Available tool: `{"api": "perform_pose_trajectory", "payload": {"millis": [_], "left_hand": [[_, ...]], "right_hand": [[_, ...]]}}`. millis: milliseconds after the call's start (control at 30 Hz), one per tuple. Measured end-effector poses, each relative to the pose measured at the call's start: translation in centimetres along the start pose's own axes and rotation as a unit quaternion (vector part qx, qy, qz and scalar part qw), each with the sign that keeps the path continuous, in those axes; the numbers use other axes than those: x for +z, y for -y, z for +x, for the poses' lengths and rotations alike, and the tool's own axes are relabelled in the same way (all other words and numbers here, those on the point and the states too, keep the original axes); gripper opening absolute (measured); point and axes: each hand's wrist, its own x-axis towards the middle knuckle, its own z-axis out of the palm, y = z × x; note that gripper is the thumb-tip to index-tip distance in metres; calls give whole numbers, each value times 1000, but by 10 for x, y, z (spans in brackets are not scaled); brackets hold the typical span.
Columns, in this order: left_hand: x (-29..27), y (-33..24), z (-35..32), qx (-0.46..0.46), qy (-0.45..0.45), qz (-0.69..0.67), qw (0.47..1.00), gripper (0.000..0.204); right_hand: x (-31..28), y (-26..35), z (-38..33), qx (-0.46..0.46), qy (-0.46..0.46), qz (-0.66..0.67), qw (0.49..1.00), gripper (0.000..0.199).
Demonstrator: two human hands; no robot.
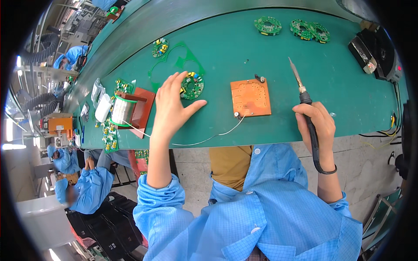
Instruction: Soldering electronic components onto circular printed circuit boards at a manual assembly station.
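Observation:
My right hand (pixel 320 124) is closed round the handle of a soldering iron (pixel 306 99), its metal tip pointing away from me above the green mat. Fingers apart, my left hand (pixel 173 104) reaches over the mat beside a round green circuit board (pixel 193 86) and partly covers it; whether it touches the board I cannot tell. Between my hands lies a square orange-brown fixture plate (pixel 251 98) with small knobs at two corners. Solder wire (pixel 204 141) runs from a spool (pixel 123 111) at the left, behind my left forearm, to the plate's near-left corner.
Round boards (pixel 267 26) lie at the back right, and another round board (pixel 160 48) at the back left. Near it is a cut-out green panel frame (pixel 185 56). A black soldering station (pixel 379 54) stands at the right. Green boards (pixel 110 135) lie left of the spool. Co-workers (pixel 87 187) sit further left.

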Motion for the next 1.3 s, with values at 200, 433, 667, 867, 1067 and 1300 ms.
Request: {"api": "perform_pose_trajectory", "payload": {"millis": [200,433,667,867,1067,1300], "left_hand": [[12,2,-2,-48,-65,-26,996,55],[0,-13,9,-176,-92,-389,900,35],[-12,-33,13,-223,-36,-685,692,35],[-3,-46,10,-169,8,-748,642,46],[3,-61,14,-154,97,-705,685,48],[9,-62,10,-133,129,-684,705,43]], "right_hand": [[-1,-2,1,8,16,47,999,20],[10,17,26,-7,58,147,987,25],[35,34,47,-173,144,62,972,24],[39,27,44,-112,78,137,981,23],[41,30,47,55,7,213,975,25],[38,27,47,97,76,171,978,38]]}}
